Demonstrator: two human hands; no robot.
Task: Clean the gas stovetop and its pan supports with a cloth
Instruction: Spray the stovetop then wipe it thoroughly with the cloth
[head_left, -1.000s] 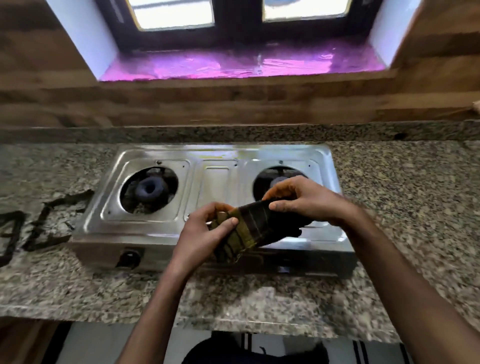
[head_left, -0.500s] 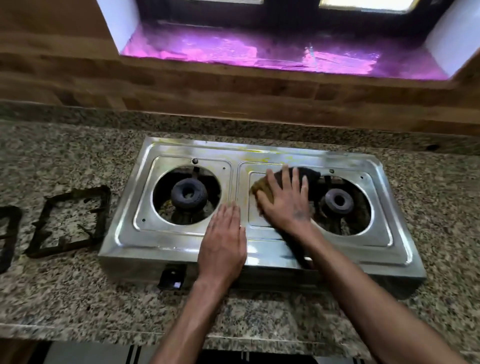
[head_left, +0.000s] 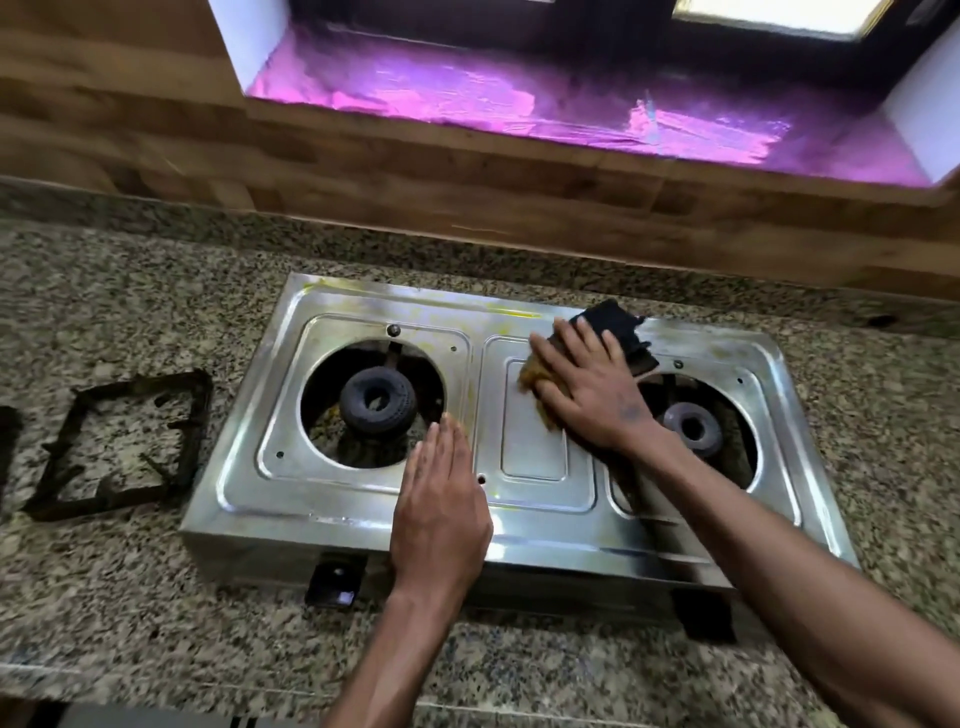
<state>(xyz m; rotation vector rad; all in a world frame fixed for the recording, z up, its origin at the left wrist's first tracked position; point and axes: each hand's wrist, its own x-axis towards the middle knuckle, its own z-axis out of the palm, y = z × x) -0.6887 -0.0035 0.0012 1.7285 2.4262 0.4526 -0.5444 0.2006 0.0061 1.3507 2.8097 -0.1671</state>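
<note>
At the far left edge, a dark shape (head_left: 6, 447) is cut off by the frame and cannot be identified. Just right of it, a blackened square metal pan support (head_left: 122, 447) lies flat on the speckled grey-brown granite countertop (head_left: 130, 597), apart from the stove. The two-burner stainless-steel gas stovetop (head_left: 540, 499) occupies the centre of the counter; yellowish smears mark its rear edge. Its left well holds a dark ring-shaped burner (head_left: 377, 400), fully exposed. A black control knob (head_left: 335, 578) projects from the front panel, below this burner.

The left hand (head_left: 441, 514) lies palm-down on the steel surface between the left well and the central raised panel, fingers straight and together, grasping nothing. The right hand (head_left: 592, 384) presses flat, fingers extended and slightly spread, on a folded dark-and-ochre cloth (head_left: 618, 327) at the rear of the central panel; the cloth protrudes beyond the fingertips and beside the thumb, its middle hidden under the palm. The right forearm crosses the front-left of the right well, partly screening the grey ring-shaped right burner (head_left: 693, 426). A black foot (head_left: 706, 618) shows under the stove's right front corner.

Behind the counter runs a wood-patterned wall (head_left: 467, 176), and above it a window sill lined with shiny magenta foil (head_left: 545, 98). Motion blur softens the wall and sill.
</note>
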